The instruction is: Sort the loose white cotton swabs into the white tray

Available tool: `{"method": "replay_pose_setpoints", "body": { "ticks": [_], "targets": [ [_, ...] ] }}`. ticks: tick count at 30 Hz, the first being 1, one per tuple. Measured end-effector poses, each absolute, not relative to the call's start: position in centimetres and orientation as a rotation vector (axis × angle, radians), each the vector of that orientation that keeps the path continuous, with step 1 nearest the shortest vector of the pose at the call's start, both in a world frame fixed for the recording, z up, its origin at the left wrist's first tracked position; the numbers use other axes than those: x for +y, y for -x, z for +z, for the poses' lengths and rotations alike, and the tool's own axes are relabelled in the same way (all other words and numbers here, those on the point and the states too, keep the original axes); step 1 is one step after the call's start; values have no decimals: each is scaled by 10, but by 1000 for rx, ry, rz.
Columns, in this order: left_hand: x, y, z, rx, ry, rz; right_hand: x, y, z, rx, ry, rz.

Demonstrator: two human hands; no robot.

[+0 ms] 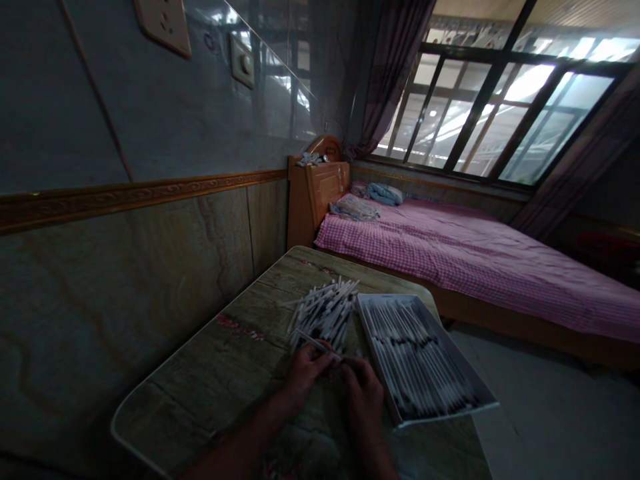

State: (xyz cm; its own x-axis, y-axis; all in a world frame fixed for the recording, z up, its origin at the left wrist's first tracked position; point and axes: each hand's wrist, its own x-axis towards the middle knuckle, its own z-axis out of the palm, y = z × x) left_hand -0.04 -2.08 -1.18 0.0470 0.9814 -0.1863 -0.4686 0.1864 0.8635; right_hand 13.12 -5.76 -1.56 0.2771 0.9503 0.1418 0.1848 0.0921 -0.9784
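Observation:
My left hand (306,371) is closed round a thin white stick (311,341), which slants down to the right across its fingers. At the stick's lower right end, the fingers of my right hand (364,388) are pinched together. Just beyond my hands lies a loose pile of similar white sticks (325,308), some with dark parts. To the right, a shallow white box (447,422) holds many thin white sticks with dark ends, lined up side by side in two rows. The picture is dim, so the exact kind of stick cannot be made out.
The table (200,393) has a wood-like top with red flower prints and rounded corners. A tiled wall (200,253) runs along its left. Behind stands a bed (425,247) with a pink checked sheet, and a window (475,113) is above it.

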Motion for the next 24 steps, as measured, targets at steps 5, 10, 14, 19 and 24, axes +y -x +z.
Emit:
{"method": "replay_pose_setpoints", "body": {
  "ticks": [5,10,14,19,24],
  "targets": [
    [-21,1,-11,930,-713,1252,-57,-131,-18,-1229,1332,790],
    [-20,0,-14,913,-691,1244,-54,-133,-29,-1229,1308,728],
    [-19,0,-15,913,-641,1233,-53,-135,-33,-1284,1288,636],
    [-19,0,-16,898,-616,1242,-53,-132,-32,-1231,1349,680],
    [-19,1,-17,884,-619,1251,-54,-132,-25,-1256,1301,662]
  ]
}}
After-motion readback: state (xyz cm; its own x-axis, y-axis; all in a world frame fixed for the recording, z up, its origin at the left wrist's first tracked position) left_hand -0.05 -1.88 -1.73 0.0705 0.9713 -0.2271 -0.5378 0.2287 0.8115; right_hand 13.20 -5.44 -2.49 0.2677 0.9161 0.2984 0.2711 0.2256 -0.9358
